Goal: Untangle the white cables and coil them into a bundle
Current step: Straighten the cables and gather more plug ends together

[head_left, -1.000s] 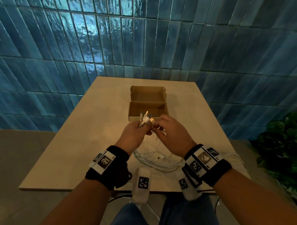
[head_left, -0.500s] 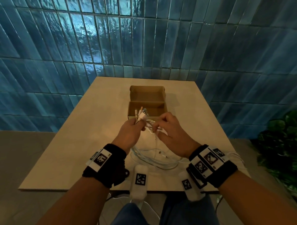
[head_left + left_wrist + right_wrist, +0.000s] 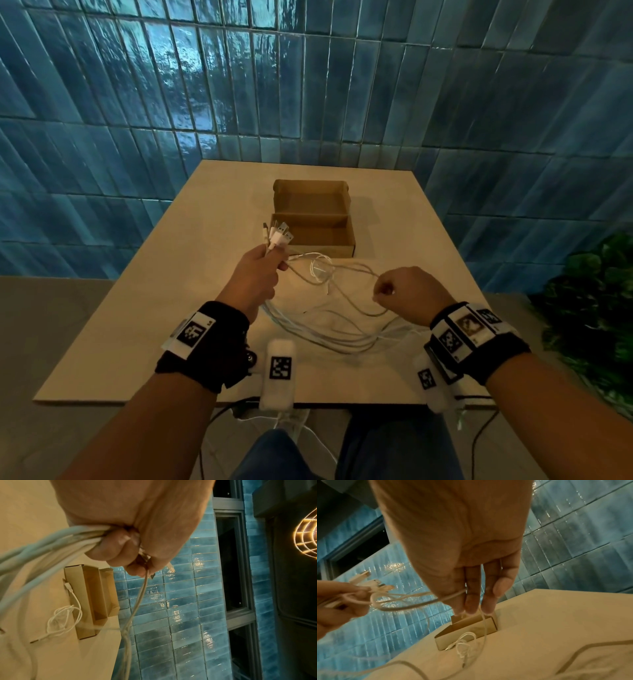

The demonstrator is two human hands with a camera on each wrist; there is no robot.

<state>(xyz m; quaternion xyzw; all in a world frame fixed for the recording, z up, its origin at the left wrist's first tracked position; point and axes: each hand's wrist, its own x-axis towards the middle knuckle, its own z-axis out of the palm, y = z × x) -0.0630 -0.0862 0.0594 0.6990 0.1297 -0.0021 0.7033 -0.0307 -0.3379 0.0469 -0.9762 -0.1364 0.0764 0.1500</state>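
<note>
White cables [image 3: 329, 329] bunched in left hand [image 3: 255, 274], one strand pinched by right hand [image 3: 407, 291]

Dim warm light, tile glare (edges warped)

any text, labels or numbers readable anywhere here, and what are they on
No words or numbers can be read.
Left wrist band: black-and-white square code markers only.
Right wrist band: the same kind of markers, plus tiny marks too small to read.
Cardboard box: blank.
</note>
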